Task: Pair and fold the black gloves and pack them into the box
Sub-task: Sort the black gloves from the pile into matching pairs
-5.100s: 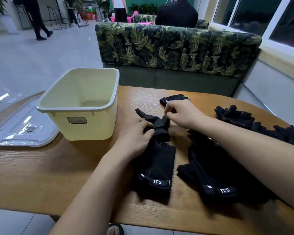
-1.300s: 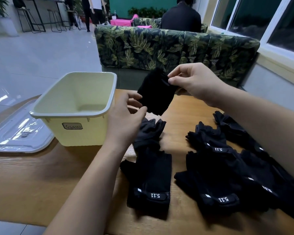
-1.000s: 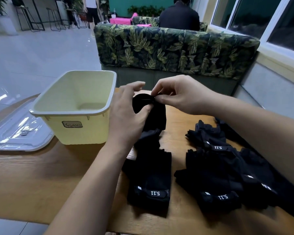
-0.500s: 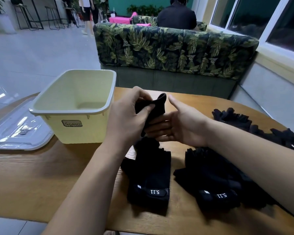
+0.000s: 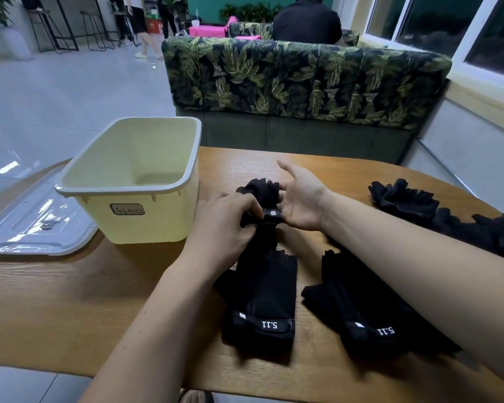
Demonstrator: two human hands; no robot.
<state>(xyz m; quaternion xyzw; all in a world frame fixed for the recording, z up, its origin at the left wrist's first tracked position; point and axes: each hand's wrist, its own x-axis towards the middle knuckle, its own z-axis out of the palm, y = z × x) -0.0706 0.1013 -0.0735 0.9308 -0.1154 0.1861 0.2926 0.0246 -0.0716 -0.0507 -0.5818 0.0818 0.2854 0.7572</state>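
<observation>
A folded black glove bundle sits between my hands just above the wooden table. My left hand is closed on its near end. My right hand presses its palm and fingers against the bundle's right side, thumb raised. Below them a flat black glove marked 5.11 lies on the table. To its right lies another stack of black gloves. The pale yellow box stands to the left, nothing visible inside.
A clear plastic lid lies flat left of the box. More loose black gloves are heaped at the table's right edge. A leaf-patterned sofa back stands behind the table; a person sits beyond it.
Both hands have lowered the glove bundle from chest height toward the table. My right hand went from pinching its top to cupping its side; the bundle is more tightly rolled.
</observation>
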